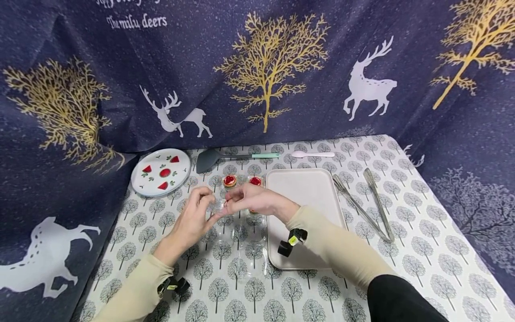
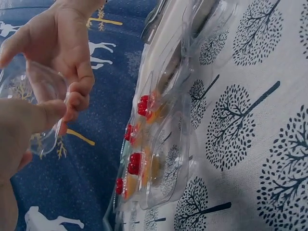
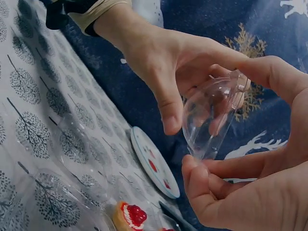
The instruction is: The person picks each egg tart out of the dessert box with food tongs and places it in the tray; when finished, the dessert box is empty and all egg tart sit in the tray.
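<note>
A small clear plastic container (image 1: 219, 205) is held up above the table between both hands. My left hand (image 1: 191, 221) grips one side, its thumb lying across the plastic (image 2: 54, 89) in the left wrist view. On the other side my right hand (image 1: 259, 200) pinches the container (image 3: 207, 118) at its lower edge, with another finger at its upper edge, as the right wrist view shows. Red-topped tarts (image 1: 230, 180) (image 2: 135, 163) (image 3: 131, 215) sit in clear packaging behind and below the hands; the right hand partly hides one.
More clear plastic packaging (image 1: 251, 261) lies nearer the front. A pale tray (image 1: 301, 183) is under the right forearm, with metal tongs (image 1: 378, 208) to its right. A patterned plate (image 1: 154, 181), a spatula (image 1: 208, 160) and a pink spoon (image 1: 299, 154) lie along the back.
</note>
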`<act>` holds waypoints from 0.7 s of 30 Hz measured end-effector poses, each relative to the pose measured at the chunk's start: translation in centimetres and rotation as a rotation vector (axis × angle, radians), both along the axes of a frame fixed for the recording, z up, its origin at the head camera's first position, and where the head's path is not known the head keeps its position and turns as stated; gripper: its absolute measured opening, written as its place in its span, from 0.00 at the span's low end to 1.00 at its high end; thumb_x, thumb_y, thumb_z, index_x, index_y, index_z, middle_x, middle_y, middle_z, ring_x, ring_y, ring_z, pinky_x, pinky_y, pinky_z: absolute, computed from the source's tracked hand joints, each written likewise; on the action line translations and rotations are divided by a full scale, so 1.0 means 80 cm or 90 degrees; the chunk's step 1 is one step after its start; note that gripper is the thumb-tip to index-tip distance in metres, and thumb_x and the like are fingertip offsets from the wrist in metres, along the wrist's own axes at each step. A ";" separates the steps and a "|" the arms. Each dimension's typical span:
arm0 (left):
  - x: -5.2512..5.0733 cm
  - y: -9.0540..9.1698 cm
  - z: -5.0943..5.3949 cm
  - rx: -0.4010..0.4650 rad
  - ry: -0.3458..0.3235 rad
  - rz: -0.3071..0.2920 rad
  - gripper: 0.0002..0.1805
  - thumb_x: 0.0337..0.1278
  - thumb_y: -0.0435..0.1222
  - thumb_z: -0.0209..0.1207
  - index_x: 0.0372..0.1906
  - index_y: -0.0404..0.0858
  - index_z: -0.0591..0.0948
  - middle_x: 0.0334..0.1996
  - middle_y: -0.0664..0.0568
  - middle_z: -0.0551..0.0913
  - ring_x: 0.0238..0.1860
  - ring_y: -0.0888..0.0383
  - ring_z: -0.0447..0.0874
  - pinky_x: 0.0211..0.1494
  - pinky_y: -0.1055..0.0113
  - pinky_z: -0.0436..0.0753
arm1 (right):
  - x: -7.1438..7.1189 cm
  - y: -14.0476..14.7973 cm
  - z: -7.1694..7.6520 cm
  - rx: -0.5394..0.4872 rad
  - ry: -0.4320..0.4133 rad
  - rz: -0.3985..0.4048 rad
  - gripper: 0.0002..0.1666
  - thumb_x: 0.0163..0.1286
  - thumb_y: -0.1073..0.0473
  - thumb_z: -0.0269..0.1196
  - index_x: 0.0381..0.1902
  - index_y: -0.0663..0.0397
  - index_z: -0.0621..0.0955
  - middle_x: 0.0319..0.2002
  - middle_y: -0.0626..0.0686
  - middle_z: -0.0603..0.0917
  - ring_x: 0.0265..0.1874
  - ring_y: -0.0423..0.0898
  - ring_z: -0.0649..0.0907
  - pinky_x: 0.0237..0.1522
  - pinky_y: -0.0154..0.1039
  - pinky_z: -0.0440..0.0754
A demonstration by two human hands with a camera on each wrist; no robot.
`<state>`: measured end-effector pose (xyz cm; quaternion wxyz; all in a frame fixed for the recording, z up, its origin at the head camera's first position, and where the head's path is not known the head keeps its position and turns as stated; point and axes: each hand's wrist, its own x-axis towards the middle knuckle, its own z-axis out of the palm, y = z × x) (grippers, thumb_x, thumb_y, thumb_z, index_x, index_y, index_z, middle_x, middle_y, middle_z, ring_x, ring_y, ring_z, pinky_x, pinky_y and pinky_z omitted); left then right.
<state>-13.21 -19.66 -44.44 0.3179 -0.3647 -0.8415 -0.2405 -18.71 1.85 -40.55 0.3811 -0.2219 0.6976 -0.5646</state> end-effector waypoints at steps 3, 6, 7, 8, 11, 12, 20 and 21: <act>0.006 -0.003 0.002 0.010 -0.037 -0.034 0.28 0.36 0.35 0.72 0.44 0.27 0.72 0.49 0.33 0.71 0.51 0.42 0.74 0.67 0.63 0.74 | 0.005 0.001 0.001 0.029 0.065 0.005 0.43 0.54 0.59 0.72 0.65 0.70 0.69 0.48 0.61 0.80 0.43 0.45 0.79 0.52 0.38 0.82; 0.015 -0.008 0.006 0.010 -0.113 -0.054 0.34 0.38 0.41 0.73 0.51 0.28 0.73 0.55 0.34 0.70 0.57 0.42 0.72 0.71 0.60 0.70 | 0.012 0.002 0.003 0.077 0.174 0.025 0.39 0.51 0.55 0.73 0.60 0.64 0.75 0.42 0.53 0.81 0.40 0.44 0.78 0.45 0.34 0.82; 0.019 -0.010 0.007 0.008 -0.148 -0.053 0.37 0.39 0.44 0.73 0.54 0.30 0.73 0.58 0.36 0.69 0.59 0.43 0.71 0.71 0.57 0.71 | 0.014 0.003 0.003 0.093 0.211 0.033 0.38 0.50 0.53 0.73 0.59 0.61 0.77 0.42 0.51 0.81 0.40 0.43 0.78 0.45 0.34 0.81; 0.023 -0.012 0.009 0.002 -0.184 -0.048 0.39 0.41 0.46 0.73 0.58 0.32 0.72 0.61 0.37 0.68 0.62 0.44 0.70 0.71 0.53 0.70 | 0.017 0.003 0.003 0.108 0.250 0.041 0.38 0.49 0.51 0.73 0.57 0.59 0.78 0.42 0.49 0.81 0.41 0.43 0.79 0.46 0.35 0.81; 0.035 -0.015 0.013 -0.015 -0.273 -0.024 0.44 0.44 0.50 0.72 0.66 0.37 0.68 0.68 0.43 0.65 0.66 0.46 0.67 0.70 0.44 0.69 | 0.025 0.005 0.002 0.149 0.338 0.057 0.40 0.47 0.46 0.73 0.58 0.56 0.77 0.47 0.48 0.81 0.45 0.43 0.79 0.49 0.36 0.81; 0.038 -0.016 0.014 -0.015 -0.296 -0.019 0.44 0.45 0.49 0.72 0.68 0.39 0.67 0.69 0.45 0.64 0.66 0.46 0.67 0.69 0.42 0.69 | 0.028 0.006 0.001 0.160 0.358 0.061 0.42 0.47 0.45 0.73 0.60 0.55 0.76 0.49 0.49 0.81 0.46 0.44 0.79 0.50 0.37 0.81; 0.056 -0.020 0.021 -0.030 -0.366 0.013 0.49 0.45 0.51 0.72 0.72 0.43 0.63 0.70 0.44 0.66 0.64 0.42 0.71 0.62 0.34 0.72 | 0.059 0.005 0.001 0.244 0.463 0.088 0.53 0.46 0.42 0.75 0.69 0.48 0.69 0.62 0.54 0.73 0.58 0.50 0.77 0.53 0.49 0.82; 0.058 -0.020 0.021 -0.037 -0.377 0.019 0.49 0.44 0.52 0.72 0.73 0.43 0.63 0.69 0.44 0.66 0.64 0.42 0.72 0.60 0.34 0.73 | 0.063 0.005 0.001 0.251 0.470 0.089 0.53 0.46 0.43 0.76 0.69 0.47 0.68 0.61 0.54 0.73 0.57 0.50 0.76 0.51 0.47 0.83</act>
